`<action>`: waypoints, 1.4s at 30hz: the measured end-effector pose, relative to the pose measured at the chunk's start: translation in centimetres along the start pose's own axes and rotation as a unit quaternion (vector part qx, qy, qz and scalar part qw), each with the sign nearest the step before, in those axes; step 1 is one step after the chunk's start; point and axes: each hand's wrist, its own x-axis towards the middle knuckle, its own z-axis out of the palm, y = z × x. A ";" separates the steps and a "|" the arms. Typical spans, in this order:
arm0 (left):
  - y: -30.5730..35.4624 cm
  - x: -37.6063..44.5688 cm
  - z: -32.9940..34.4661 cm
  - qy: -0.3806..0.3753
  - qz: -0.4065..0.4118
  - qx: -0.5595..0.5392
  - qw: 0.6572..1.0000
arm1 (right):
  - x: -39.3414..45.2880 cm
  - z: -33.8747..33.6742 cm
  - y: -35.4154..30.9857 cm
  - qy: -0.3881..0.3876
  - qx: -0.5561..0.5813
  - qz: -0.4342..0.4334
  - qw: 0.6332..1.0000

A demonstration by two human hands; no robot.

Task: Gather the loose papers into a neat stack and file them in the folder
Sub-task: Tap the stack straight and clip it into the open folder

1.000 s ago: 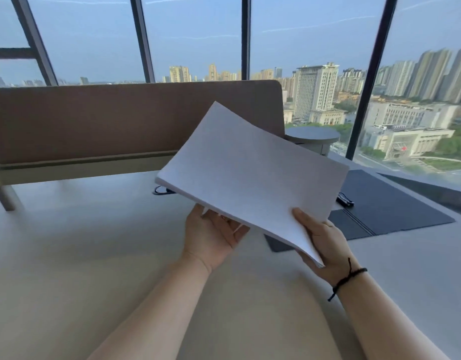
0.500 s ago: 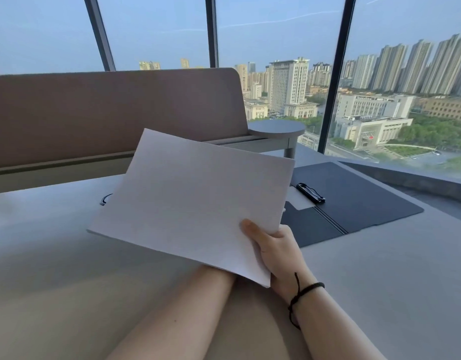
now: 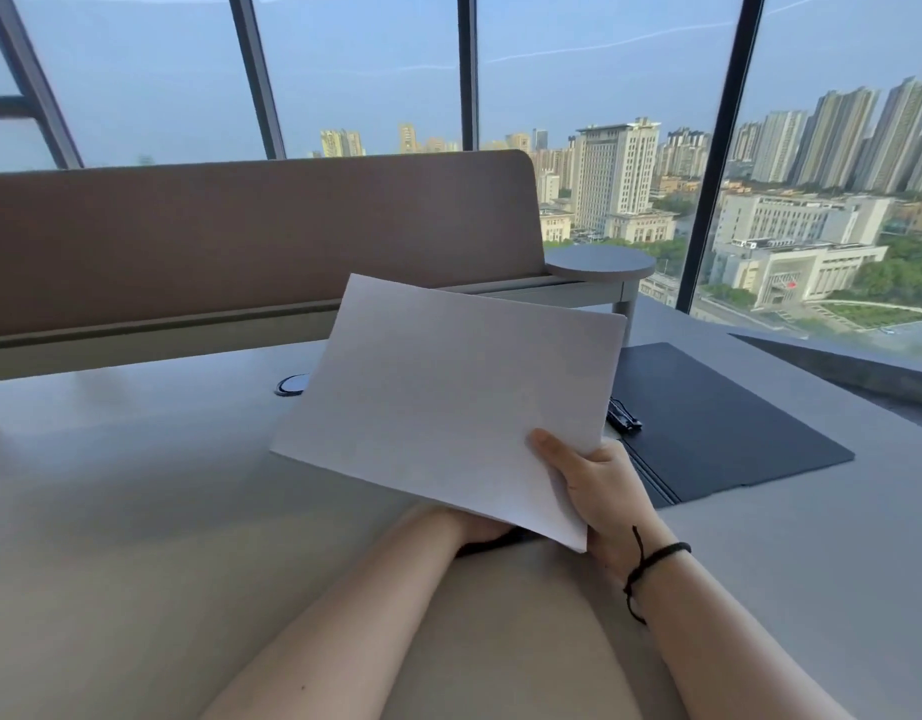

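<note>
A stack of white papers (image 3: pixel 448 402) is held tilted above the table (image 3: pixel 137 511), its edges lined up. My right hand (image 3: pixel 599 491) grips the stack's near right corner, thumb on top. My left hand (image 3: pixel 479 527) is under the stack, mostly hidden; only its heel and wrist show, so its hold cannot be seen. A dark folder (image 3: pixel 718 423) lies open flat on the table to the right, partly covered by the papers. A black metal clip (image 3: pixel 624 415) sits at the folder's inner left edge.
A brown padded divider (image 3: pixel 241 241) runs along the table's far edge. A round grey side shelf (image 3: pixel 599 265) stands past its right end. A dark round cable port (image 3: pixel 292 384) is set in the table left of the papers. Tall windows lie beyond.
The stack went from steeply raised to a flatter tilt and shifted toward the folder. My left hand slid from the near edge to beneath the papers. The view swung left and back.
</note>
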 end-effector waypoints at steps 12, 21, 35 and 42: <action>-13.3 -18.5 -7.4 0.316 -0.061 0.168 0.932 | -5.4 3.7 -0.1 -0.019 -0.021 0.012 1.000; -15.9 -24.0 -9.1 0.364 -0.071 -0.119 0.921 | -8.1 11.3 2.1 -0.035 0.016 0.062 0.997; -9.7 -19.9 -8.1 0.256 -0.055 -0.722 0.641 | -12.8 15.4 3.2 -0.009 0.085 0.051 0.995; -10.9 -20.5 -8.9 0.281 -0.065 -0.598 0.747 | -12.9 15.0 3.4 -0.067 0.038 0.060 0.995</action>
